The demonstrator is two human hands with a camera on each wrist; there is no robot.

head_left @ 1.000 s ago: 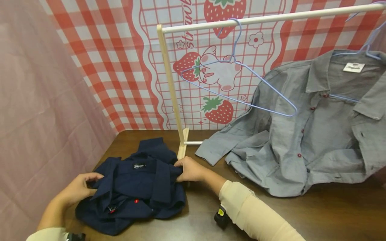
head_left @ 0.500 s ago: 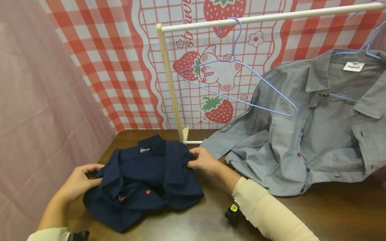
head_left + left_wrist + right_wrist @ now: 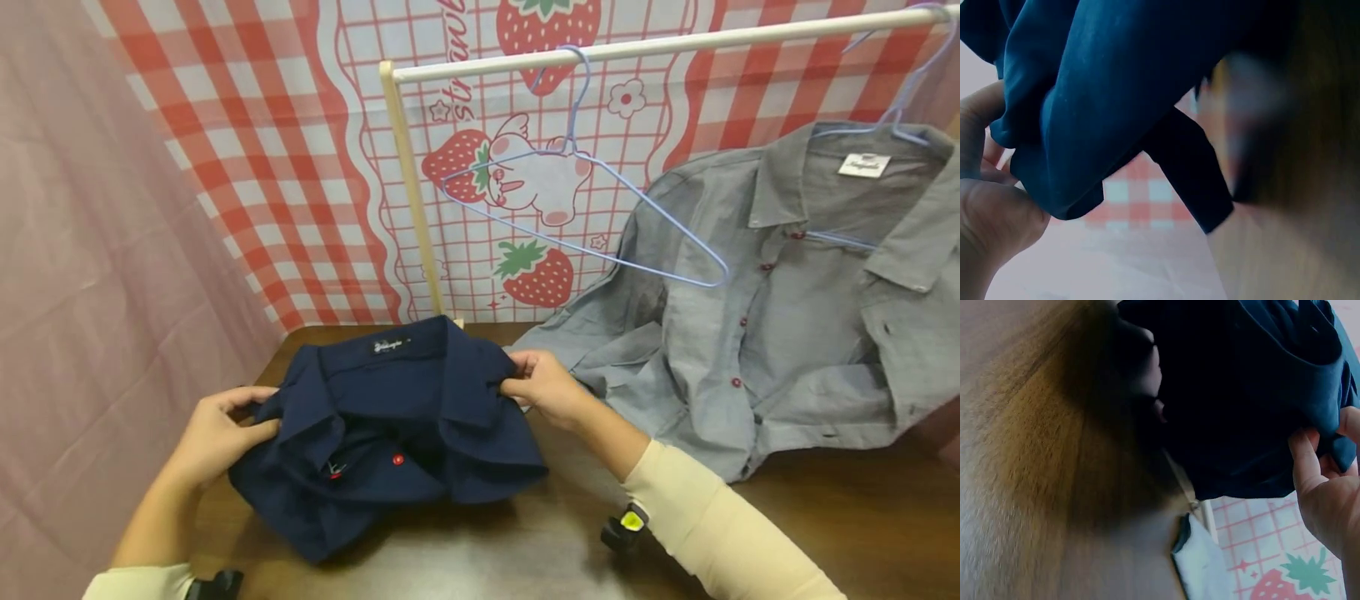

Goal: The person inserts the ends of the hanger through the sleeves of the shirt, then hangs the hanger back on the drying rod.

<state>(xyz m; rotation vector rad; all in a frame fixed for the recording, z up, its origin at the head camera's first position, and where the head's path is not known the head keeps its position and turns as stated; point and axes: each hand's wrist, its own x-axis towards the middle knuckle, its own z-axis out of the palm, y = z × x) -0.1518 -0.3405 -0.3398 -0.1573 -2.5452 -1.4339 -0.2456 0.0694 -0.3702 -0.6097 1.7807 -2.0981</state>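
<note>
Navy shirt [image 3: 384,417], red btns [image 3: 398,459], wht-lettered label [image 3: 388,345]

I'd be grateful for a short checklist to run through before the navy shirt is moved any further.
1. Left hand grips the navy shirt: ok, at its left shoulder area in the head view.
2. Right hand grips the opposite side: ok.
3. Collar upright and spread: ok, the inside label shows.
4. Purple hanger near the rail's left end free of clothing: ok.
5. All front buttons undone: cannot tell, folds hide most of the front.
6. Whole shirt lifted off the table: cannot tell, its underside is hidden.
</note>
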